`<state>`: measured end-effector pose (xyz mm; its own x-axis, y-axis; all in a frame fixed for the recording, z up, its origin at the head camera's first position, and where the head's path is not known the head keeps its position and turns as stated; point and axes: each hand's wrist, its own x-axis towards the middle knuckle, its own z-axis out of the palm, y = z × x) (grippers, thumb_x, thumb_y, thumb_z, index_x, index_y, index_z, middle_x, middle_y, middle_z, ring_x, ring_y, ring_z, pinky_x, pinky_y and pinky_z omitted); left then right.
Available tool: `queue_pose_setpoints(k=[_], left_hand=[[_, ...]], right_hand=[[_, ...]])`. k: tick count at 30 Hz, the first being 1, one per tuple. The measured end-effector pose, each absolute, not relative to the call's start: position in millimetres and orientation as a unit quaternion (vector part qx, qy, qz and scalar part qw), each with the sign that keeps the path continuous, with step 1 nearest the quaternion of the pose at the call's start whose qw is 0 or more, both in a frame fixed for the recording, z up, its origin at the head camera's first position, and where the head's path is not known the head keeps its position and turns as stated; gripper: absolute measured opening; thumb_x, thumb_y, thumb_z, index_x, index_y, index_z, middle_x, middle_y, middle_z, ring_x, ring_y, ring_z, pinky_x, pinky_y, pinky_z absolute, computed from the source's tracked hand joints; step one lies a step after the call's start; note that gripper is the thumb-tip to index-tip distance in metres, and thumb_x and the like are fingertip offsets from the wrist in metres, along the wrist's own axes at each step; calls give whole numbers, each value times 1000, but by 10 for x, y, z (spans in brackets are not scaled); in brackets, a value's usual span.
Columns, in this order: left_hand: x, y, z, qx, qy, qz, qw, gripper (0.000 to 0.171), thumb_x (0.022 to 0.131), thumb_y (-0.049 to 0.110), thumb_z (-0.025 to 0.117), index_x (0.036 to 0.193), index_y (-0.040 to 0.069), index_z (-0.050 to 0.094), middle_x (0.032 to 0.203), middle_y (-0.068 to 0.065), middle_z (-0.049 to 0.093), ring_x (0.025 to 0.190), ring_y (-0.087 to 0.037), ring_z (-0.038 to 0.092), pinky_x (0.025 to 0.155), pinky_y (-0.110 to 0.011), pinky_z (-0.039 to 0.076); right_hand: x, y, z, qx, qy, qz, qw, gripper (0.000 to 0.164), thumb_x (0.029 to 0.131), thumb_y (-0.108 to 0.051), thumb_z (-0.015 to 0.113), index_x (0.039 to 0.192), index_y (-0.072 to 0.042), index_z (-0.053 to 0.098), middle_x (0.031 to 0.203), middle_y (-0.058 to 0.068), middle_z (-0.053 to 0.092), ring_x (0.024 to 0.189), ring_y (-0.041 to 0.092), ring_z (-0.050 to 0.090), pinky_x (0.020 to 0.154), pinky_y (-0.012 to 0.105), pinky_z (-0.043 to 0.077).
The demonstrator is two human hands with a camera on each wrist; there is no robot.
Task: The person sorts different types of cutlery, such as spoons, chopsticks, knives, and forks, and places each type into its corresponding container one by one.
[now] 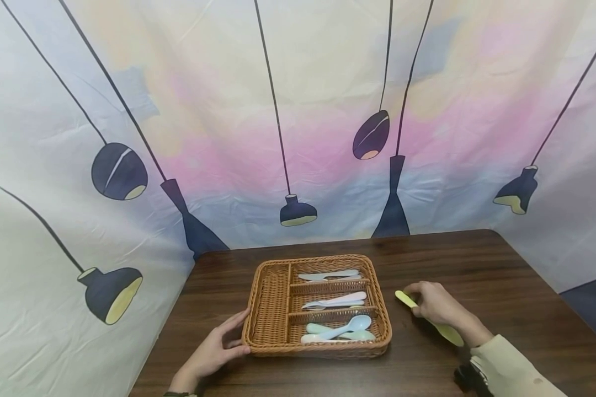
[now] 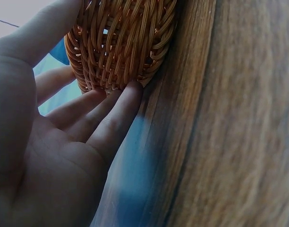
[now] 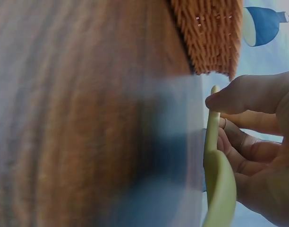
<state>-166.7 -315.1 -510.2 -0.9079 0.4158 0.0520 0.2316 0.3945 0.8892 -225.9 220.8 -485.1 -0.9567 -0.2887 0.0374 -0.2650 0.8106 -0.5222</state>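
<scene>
A brown wicker cutlery basket (image 1: 270, 303) with several compartments sits on the table. My left hand (image 1: 217, 346) is at its left end; in the left wrist view the nearly straight fingers (image 2: 117, 116) touch the woven wall. To the right of the basket, my right hand (image 1: 434, 302) pinches a yellow knife (image 1: 449, 333) between thumb and fingers. The knife handle points toward the basket and its wide blade toward my right sleeve. In the right wrist view the yellow knife (image 3: 220, 189) shows nearly edge-on, with the thumb pressed on the handle.
Pale knives (image 1: 328, 274), forks (image 1: 338, 300) and spoons (image 1: 360, 323) lie in separate right-hand compartments of the basket. The dark wood table (image 1: 417, 375) ends at the back against a curtain (image 1: 328, 99) printed with hanging lamps.
</scene>
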Motion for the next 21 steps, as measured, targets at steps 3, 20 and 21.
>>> queue_pose_setpoints(k=[3, 20, 21], left_hand=[[-1667, -3149, -5100, 194, 829, 516, 91, 81, 86, 17, 75, 154, 14, 32, 158, -23, 22, 137, -39, 28, 95, -29, 52], [-1662, -3150, -5095, 203, 825, 520, 85, 81, 85, 18, 75, 153, 11, 31, 158, -24, 21, 126, 16, 32, 95, -27, 52], [-1660, -3148, -5094, 203, 825, 521, 86, 82, 85, 18, 75, 154, 11, 31, 158, -24, 21, 126, 16, 32, 95, -27, 52]], right_hand=[[-2255, 2181, -4783, -155, 948, -276, 12, 39, 72, 0, 76, 110, -2, 70, 89, 1, 66, 73, 11, 55, 58, 26, 47], [-2283, 2013, -4481, -204, 936, -288, -20, 38, 74, -1, 73, 111, -7, 71, 84, -4, 63, 75, 10, 56, 59, 23, 48], [-2284, 2000, -4463, -206, 935, -287, -22, 38, 74, -1, 73, 111, -7, 71, 83, -4, 63, 74, 10, 56, 59, 23, 47]])
